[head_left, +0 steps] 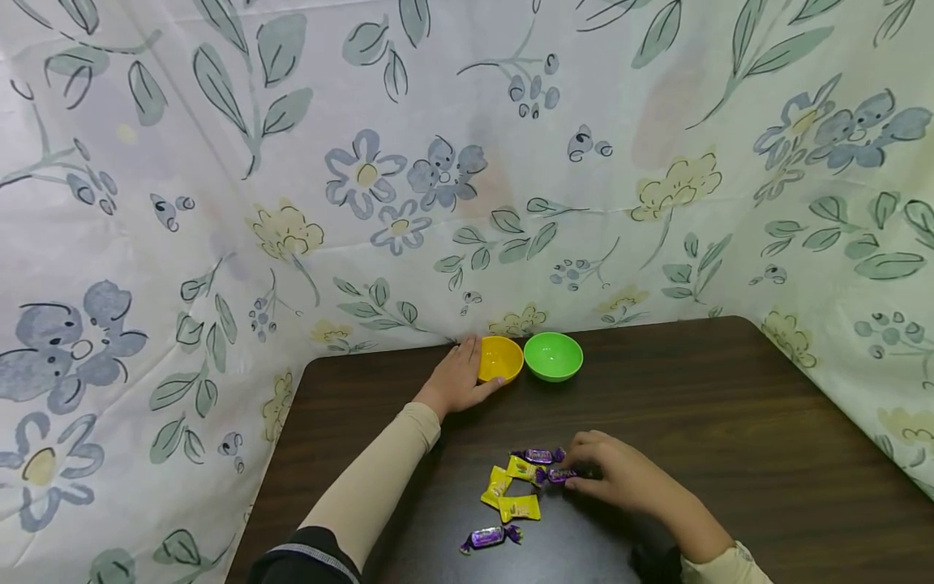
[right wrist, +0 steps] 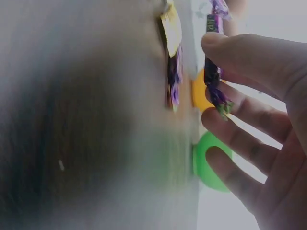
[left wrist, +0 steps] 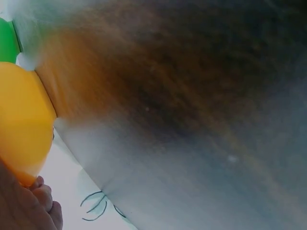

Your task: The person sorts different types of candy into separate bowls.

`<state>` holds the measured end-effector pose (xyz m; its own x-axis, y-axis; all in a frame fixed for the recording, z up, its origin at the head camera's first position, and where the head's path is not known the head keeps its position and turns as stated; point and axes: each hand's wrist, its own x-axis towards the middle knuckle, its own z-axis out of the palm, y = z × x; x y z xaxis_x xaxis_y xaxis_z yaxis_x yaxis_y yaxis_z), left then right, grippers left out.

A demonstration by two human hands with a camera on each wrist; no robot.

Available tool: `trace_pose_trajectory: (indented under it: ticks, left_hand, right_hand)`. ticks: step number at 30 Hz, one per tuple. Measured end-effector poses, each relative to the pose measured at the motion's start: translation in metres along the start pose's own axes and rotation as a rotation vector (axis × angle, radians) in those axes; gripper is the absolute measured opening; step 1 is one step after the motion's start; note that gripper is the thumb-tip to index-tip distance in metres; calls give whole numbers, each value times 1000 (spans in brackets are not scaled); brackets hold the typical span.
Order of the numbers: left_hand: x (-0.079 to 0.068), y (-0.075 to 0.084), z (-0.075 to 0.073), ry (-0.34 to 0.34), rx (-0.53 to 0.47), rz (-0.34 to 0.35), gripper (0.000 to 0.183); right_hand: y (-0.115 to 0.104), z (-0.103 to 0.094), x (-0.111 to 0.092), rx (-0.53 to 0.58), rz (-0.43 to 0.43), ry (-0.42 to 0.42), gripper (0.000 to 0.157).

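head: bright, clear | left wrist: tabletop [left wrist: 192,134] blurred | right wrist: hazy, overexposed

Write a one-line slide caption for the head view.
Left hand touching a yellow bowl beside a green bowl, right hand pinching a purple candy near three yellow candies.

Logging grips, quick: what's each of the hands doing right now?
Left hand: open, touching the side of the yellow bowl.
Right hand: closed on a purple-wrapped candy, pinching it.
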<state>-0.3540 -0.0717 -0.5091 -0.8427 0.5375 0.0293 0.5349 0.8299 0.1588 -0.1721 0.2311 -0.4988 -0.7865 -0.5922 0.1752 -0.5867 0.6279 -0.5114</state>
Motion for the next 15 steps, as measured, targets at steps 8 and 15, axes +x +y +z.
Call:
trace_pose_trajectory:
  ticks: [8, 15]
  left_hand:
    - [0, 2, 1, 10, 31, -2, 104]
    - [1, 3, 2, 19, 92, -17, 104]
  right_hand:
    - [13, -9, 0, -103, 12, 110, 13]
    - [17, -11, 2, -121, 45, 122, 12]
